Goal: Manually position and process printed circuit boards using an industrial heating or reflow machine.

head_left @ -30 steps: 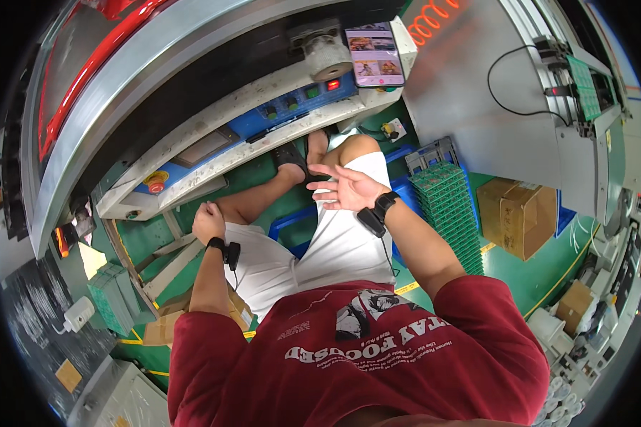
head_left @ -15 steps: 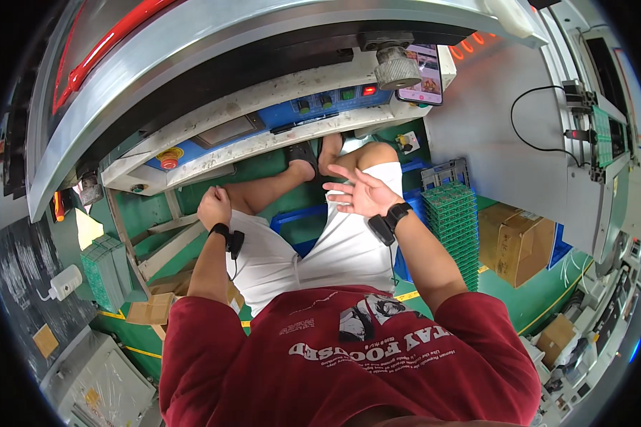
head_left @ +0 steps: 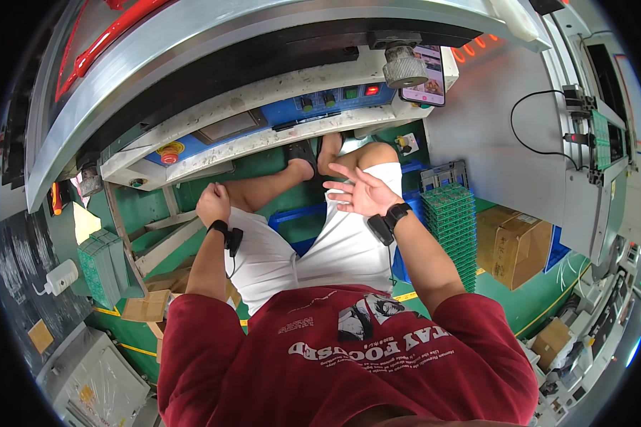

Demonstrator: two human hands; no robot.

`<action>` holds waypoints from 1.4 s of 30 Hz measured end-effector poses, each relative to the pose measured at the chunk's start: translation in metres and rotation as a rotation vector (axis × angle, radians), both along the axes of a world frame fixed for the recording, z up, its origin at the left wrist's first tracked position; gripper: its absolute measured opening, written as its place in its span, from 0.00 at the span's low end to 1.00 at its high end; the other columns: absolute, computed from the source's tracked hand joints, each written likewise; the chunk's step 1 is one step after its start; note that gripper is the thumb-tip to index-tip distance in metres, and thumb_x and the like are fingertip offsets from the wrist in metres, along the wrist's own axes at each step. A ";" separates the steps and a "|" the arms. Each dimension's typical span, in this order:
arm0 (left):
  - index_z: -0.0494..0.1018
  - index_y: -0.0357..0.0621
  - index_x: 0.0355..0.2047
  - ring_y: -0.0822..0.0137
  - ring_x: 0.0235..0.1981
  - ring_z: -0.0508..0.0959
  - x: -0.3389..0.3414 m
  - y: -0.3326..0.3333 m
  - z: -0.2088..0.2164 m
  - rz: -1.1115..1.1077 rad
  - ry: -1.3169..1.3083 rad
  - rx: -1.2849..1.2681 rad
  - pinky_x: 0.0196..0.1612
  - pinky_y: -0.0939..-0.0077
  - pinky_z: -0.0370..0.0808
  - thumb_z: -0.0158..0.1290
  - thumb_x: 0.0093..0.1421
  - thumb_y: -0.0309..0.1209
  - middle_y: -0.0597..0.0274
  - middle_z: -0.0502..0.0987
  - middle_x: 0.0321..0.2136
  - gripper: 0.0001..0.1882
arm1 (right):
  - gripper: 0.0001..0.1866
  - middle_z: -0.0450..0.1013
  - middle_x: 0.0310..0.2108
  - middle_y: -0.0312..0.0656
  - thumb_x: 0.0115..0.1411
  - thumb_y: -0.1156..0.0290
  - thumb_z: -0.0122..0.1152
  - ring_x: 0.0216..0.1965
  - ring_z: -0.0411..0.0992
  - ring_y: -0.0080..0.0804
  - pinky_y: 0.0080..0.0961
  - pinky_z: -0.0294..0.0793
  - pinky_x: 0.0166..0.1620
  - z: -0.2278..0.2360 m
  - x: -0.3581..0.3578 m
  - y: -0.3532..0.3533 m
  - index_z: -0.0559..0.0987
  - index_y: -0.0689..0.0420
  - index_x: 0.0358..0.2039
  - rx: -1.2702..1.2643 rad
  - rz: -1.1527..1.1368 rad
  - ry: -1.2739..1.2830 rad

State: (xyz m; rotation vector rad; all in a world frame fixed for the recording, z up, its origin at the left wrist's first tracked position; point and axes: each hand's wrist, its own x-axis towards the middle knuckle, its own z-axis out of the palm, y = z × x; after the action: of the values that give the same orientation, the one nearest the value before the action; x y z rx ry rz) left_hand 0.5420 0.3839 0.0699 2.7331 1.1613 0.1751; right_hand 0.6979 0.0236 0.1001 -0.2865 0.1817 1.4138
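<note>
My left hand (head_left: 213, 205) rests by my left knee, its fingers curled into a loose fist with nothing showing in it. Over my right thigh, my right hand (head_left: 364, 193) is turned palm up with the fingers spread, and it holds nothing. Each wrist wears a black band with a small black box; a thin cable hangs from each. Ahead of my hands is a machine's blue control panel (head_left: 263, 117) with knobs, a lit red button and a red emergency stop button (head_left: 169, 154). A phone (head_left: 431, 80) with a lit screen leans beside a knurled metal knob (head_left: 405, 67).
A tall stack of green trays (head_left: 449, 231) stands right of my leg, beside a cardboard box (head_left: 513, 245). At left are grey-green stacked panels (head_left: 103, 269), a white bottle (head_left: 62, 277) and an open carton (head_left: 147, 306). The machine's curved metal edge (head_left: 214, 46) overhangs the panel.
The view has shifted slightly, and the picture on the phone screen differs. Both hands keep their pose and place.
</note>
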 end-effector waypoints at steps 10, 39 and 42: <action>0.68 0.42 0.17 0.46 0.25 0.75 0.002 -0.003 0.004 0.004 0.009 -0.013 0.28 0.54 0.70 0.47 0.58 0.38 0.50 0.74 0.20 0.17 | 0.32 0.60 0.60 0.44 0.65 0.46 0.42 0.57 0.63 0.38 0.37 0.65 0.55 -0.002 -0.001 0.000 0.53 0.41 0.66 -0.007 0.006 -0.024; 0.69 0.42 0.18 0.44 0.25 0.75 -0.001 -0.009 0.007 0.009 -0.031 -0.009 0.29 0.53 0.70 0.46 0.59 0.39 0.48 0.75 0.21 0.17 | 0.30 0.61 0.60 0.46 0.65 0.47 0.43 0.55 0.66 0.38 0.36 0.65 0.54 0.003 -0.004 -0.001 0.55 0.39 0.66 -0.029 -0.018 -0.053; 0.69 0.41 0.19 0.43 0.26 0.75 -0.003 -0.009 0.007 0.012 -0.040 0.011 0.29 0.52 0.70 0.46 0.59 0.40 0.47 0.75 0.22 0.17 | 0.30 0.63 0.58 0.46 0.65 0.47 0.43 0.53 0.67 0.37 0.36 0.66 0.53 0.005 -0.005 0.003 0.56 0.40 0.65 -0.061 -0.030 -0.084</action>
State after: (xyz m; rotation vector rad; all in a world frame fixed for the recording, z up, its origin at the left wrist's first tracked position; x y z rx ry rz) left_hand 0.5390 0.3753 0.0764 2.7196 1.1705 0.2368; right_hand 0.6933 0.0262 0.1054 -0.3908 0.1599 1.3658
